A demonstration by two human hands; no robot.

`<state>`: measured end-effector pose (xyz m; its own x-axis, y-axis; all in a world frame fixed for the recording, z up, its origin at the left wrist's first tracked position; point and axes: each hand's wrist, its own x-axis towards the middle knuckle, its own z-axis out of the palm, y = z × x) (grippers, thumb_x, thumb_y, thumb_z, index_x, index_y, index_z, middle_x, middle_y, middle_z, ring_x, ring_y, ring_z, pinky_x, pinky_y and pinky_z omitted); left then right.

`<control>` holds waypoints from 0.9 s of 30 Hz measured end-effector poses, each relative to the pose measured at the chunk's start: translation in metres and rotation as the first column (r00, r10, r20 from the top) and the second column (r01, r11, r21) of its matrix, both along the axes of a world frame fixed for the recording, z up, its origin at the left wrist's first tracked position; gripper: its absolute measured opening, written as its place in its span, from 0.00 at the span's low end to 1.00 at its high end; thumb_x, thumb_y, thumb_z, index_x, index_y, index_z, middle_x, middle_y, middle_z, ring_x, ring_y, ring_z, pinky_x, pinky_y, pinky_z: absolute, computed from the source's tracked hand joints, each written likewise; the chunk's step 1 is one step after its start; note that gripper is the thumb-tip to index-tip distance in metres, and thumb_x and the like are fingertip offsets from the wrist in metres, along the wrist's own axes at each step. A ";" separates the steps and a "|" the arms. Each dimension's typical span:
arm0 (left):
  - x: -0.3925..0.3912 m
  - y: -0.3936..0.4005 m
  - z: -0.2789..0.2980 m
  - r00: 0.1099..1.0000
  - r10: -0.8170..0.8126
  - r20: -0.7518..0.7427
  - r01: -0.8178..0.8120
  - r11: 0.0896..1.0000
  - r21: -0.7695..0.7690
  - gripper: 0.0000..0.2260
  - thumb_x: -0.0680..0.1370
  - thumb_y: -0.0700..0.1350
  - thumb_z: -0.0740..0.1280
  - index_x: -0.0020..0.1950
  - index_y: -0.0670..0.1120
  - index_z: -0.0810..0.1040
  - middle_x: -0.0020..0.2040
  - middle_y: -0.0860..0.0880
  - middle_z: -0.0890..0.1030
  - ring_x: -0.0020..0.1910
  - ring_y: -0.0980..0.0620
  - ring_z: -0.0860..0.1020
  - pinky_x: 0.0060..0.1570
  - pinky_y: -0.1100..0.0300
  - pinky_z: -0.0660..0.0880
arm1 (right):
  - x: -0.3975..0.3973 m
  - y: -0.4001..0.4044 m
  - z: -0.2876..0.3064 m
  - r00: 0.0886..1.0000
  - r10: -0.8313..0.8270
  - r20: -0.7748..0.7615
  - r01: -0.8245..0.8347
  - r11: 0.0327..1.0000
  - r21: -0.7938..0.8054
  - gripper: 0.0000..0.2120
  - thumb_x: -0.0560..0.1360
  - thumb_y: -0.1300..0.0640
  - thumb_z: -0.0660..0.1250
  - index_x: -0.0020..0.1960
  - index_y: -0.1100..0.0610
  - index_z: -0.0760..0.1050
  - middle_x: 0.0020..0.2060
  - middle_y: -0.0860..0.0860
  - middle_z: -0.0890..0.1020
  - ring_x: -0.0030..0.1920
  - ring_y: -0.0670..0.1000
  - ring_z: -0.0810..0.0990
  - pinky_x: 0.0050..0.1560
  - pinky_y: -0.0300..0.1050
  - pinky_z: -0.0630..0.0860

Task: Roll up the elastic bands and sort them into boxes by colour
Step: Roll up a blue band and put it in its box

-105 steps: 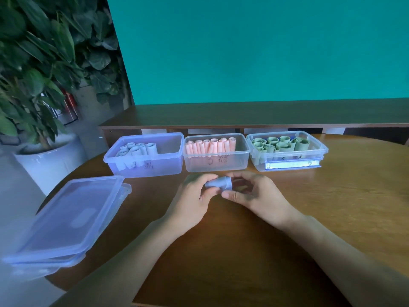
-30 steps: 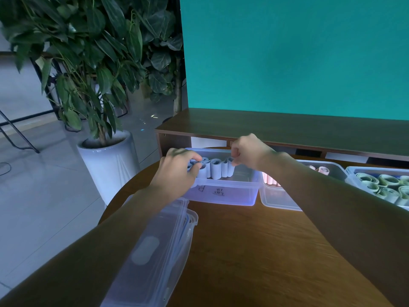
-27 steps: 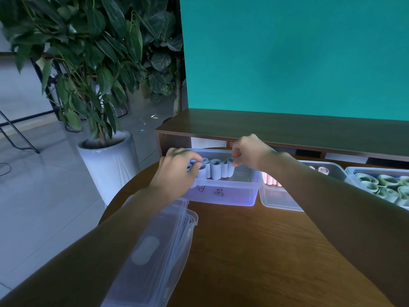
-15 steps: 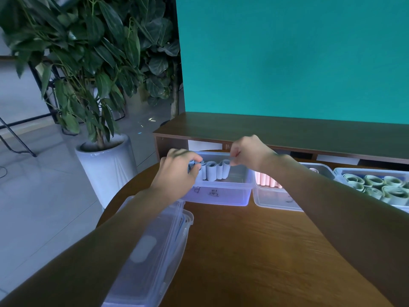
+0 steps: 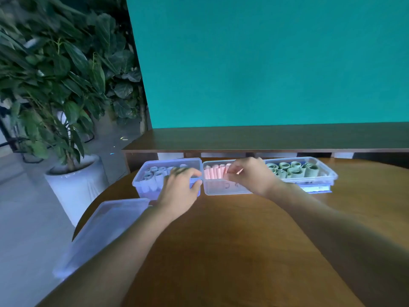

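Note:
Three clear boxes stand in a row at the table's far edge. The left box (image 5: 141, 185) holds pale blue rolled bands (image 5: 155, 173), the middle box (image 5: 221, 189) pink rolls (image 5: 212, 173), and the right box (image 5: 330, 174) green rolls (image 5: 292, 170). My left hand (image 5: 179, 189) hovers over the right end of the blue box with relaxed, blurred fingers and holds nothing. Above the pink box, my right hand (image 5: 250, 177) has its fingers curled towards the thumb, and I see no band in it.
Stacked clear lids (image 5: 106, 229) lie at the round wooden table's (image 5: 221, 251) left edge. A white pot with a leafy plant (image 5: 75, 185) stands on the floor to the left. A low wooden bench (image 5: 265, 138) runs behind the boxes, below a teal wall.
The blue roll went from the hands into the blue box. Both hands have since left the rolls; the right one moved right over the pink box. The view swung back towards the centre.

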<state>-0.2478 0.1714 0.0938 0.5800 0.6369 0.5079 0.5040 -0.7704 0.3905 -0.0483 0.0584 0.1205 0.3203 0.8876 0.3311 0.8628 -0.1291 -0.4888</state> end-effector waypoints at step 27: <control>0.279 -0.376 -0.084 0.838 -0.543 0.060 0.512 0.742 -0.432 0.21 0.80 0.53 0.68 0.73 0.58 0.70 0.70 0.52 0.75 0.68 0.53 0.73 0.66 0.56 0.71 | 0.164 -0.419 -0.110 0.475 -0.756 -0.451 0.862 0.503 0.065 0.19 0.78 0.42 0.66 0.63 0.52 0.73 0.51 0.51 0.80 0.42 0.55 0.83 0.45 0.51 0.83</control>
<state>0.0317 -0.2049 0.0099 0.9084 0.3577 0.2167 0.1020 -0.6920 0.7146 0.1152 -0.3607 0.0106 0.9759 0.0655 0.2081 0.2119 -0.5121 -0.8324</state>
